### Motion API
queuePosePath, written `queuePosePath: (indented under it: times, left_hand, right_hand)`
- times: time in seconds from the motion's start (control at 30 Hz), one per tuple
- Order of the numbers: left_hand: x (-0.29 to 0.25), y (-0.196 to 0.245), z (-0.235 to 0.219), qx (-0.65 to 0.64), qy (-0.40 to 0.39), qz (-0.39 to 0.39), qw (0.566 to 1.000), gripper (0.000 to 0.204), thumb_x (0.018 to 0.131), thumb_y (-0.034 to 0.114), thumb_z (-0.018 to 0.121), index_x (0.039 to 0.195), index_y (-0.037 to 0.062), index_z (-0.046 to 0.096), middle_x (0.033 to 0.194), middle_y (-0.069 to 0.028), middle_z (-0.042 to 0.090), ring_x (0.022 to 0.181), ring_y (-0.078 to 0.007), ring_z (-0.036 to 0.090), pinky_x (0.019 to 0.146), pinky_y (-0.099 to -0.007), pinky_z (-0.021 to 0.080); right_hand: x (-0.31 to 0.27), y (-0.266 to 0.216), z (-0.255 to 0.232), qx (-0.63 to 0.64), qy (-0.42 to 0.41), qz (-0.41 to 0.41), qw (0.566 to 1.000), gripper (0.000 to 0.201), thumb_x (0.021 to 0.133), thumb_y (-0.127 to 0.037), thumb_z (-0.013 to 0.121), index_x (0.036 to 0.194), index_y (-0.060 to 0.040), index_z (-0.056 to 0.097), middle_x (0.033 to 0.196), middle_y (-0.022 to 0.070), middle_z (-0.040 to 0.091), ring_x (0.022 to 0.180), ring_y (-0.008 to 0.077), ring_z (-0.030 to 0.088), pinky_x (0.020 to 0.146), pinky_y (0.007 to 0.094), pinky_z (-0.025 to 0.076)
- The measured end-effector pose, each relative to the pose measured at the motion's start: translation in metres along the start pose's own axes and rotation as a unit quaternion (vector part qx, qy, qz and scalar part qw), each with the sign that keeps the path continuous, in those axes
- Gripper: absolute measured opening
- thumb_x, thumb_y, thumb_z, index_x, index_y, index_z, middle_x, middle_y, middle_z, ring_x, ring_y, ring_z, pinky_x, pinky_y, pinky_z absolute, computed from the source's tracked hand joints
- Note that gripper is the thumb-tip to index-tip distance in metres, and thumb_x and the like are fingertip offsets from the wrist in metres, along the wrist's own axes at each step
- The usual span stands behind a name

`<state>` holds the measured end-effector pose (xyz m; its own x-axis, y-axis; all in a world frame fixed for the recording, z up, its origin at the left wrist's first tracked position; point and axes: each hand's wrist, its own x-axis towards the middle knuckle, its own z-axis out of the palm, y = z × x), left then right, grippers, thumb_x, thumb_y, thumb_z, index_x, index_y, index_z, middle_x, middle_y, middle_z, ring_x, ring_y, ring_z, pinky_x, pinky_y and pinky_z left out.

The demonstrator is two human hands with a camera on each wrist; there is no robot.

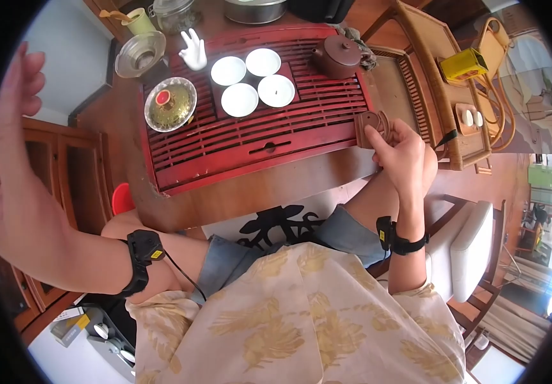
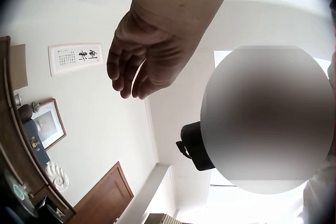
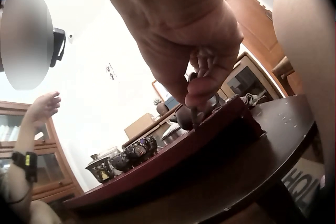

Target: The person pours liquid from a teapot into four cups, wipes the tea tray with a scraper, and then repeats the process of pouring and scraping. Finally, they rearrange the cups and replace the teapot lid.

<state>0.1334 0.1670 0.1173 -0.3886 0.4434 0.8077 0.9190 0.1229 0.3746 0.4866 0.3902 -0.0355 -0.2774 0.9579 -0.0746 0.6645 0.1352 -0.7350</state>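
Note:
My right hand is at the right front corner of the red slatted tea tray. Its thumb and fingers pinch a small brown piece with a hole in it and looped strands beside it; what kind of thing it is I cannot tell. In the right wrist view the fingers are curled down at the tray's edge. My left hand is raised at the far left, away from the table, its fingers loosely bent and holding nothing, as the left wrist view also shows.
Several white-lined cups stand on the tray, with a lidded bowl to their left and a brown teapot at the right back. Behind are a white hand figurine and a glass vessel. A rattan stand is at the right.

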Motion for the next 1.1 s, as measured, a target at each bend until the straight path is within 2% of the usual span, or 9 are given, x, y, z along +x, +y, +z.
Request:
queuePosePath:
  times: [0.03,0.17,0.23,0.3,0.37,0.5,0.7,0.9,1.1]
  left_hand:
    - [-0.006,-0.018,-0.008,0.067,-0.060,0.080,0.993,0.030,0.116,0.010,0.058,0.135,-0.0035,0.078,0.124,-0.0176,0.080,0.116,-0.0245,0.078,0.105,-0.0348,0.059]
    - [-0.019,0.029,0.028,-0.119,-0.026,-0.121,0.985,0.020,0.109,0.005,0.069,0.123,-0.0040,0.080,0.125,-0.0143,0.080,0.118,-0.0209,0.075,0.103,-0.0332,0.058]
    - [-0.022,0.052,0.034,-0.121,-0.130,-0.121,0.977,0.023,0.100,0.006,0.080,0.121,-0.0024,0.079,0.124,-0.0110,0.079,0.115,-0.0176,0.073,0.100,-0.0342,0.059]
    - [-0.021,0.060,0.041,-0.138,-0.270,-0.007,0.953,0.033,0.091,0.010,0.088,0.121,0.0008,0.079,0.120,-0.0108,0.078,0.107,-0.0196,0.074,0.095,-0.0344,0.058]
    - [-0.030,0.062,0.063,-0.152,-0.331,0.103,0.925,0.042,0.083,0.014,0.093,0.121,0.0029,0.079,0.116,-0.0125,0.077,0.102,-0.0246,0.074,0.090,-0.0363,0.059]
    - [-0.062,0.066,0.089,-0.194,-0.419,0.095,0.882,0.031,0.088,0.011,0.088,0.116,0.0019,0.078,0.109,-0.0120,0.076,0.097,-0.0315,0.072,0.082,-0.0420,0.060]
    - [-0.087,0.040,0.105,-0.239,-0.380,0.078,0.890,0.020,0.091,0.005,0.085,0.109,0.0016,0.077,0.102,-0.0105,0.077,0.089,-0.0294,0.074,0.078,-0.0401,0.060]
    - [-0.117,0.023,0.122,-0.339,-0.318,0.042,0.884,0.016,0.096,0.008,0.083,0.107,0.0037,0.073,0.099,-0.0103,0.075,0.082,-0.0299,0.074,0.071,-0.0407,0.062]
    - [-0.143,0.021,0.123,-0.397,-0.287,0.063,0.869,0.017,0.096,0.009,0.083,0.105,0.0055,0.069,0.101,-0.0088,0.074,0.084,-0.0287,0.075,0.072,-0.0399,0.063]
  right_hand:
    - [-0.003,-0.002,0.002,-0.007,0.005,-0.025,1.000,0.021,0.098,-0.016,0.082,0.102,0.0046,0.080,0.078,0.0068,0.080,0.069,0.0095,0.072,0.062,0.0294,0.057]
    - [-0.015,-0.035,0.022,0.152,-0.025,-0.222,0.963,0.018,0.098,-0.008,0.082,0.114,-0.0004,0.085,0.091,0.0078,0.083,0.079,0.0124,0.075,0.071,0.0322,0.060]
    - [-0.020,-0.069,0.010,0.068,-0.090,-0.294,0.949,0.025,0.095,-0.004,0.082,0.119,-0.0070,0.086,0.094,0.0087,0.080,0.084,0.0197,0.075,0.076,0.0360,0.060]
    - [-0.018,-0.075,0.023,0.101,-0.097,-0.341,0.930,0.025,0.091,-0.005,0.085,0.116,-0.0103,0.087,0.091,0.0116,0.075,0.082,0.0290,0.073,0.074,0.0396,0.060]
    - [-0.020,-0.079,0.027,0.088,-0.103,-0.373,0.918,0.020,0.092,-0.004,0.087,0.111,-0.0041,0.085,0.097,0.0079,0.078,0.082,0.0191,0.072,0.067,0.0321,0.057]
    - [-0.023,-0.078,0.031,0.067,-0.129,-0.366,0.919,0.019,0.090,-0.005,0.088,0.108,-0.0019,0.082,0.100,0.0084,0.077,0.081,0.0215,0.073,0.066,0.0329,0.059]
    - [-0.022,-0.077,0.024,0.119,-0.163,-0.326,0.924,0.023,0.090,-0.008,0.089,0.110,-0.0006,0.080,0.096,0.0104,0.077,0.079,0.0219,0.075,0.069,0.0340,0.061]
    - [0.008,-0.098,-0.002,0.088,-0.031,-0.310,0.946,0.018,0.097,-0.006,0.084,0.112,0.0019,0.081,0.096,0.0101,0.078,0.078,0.0163,0.073,0.070,0.0294,0.058]
    - [0.034,-0.136,0.012,0.003,-0.090,-0.390,0.917,0.020,0.097,-0.003,0.083,0.115,0.0014,0.080,0.101,0.0114,0.078,0.084,0.0176,0.074,0.077,0.0305,0.060]
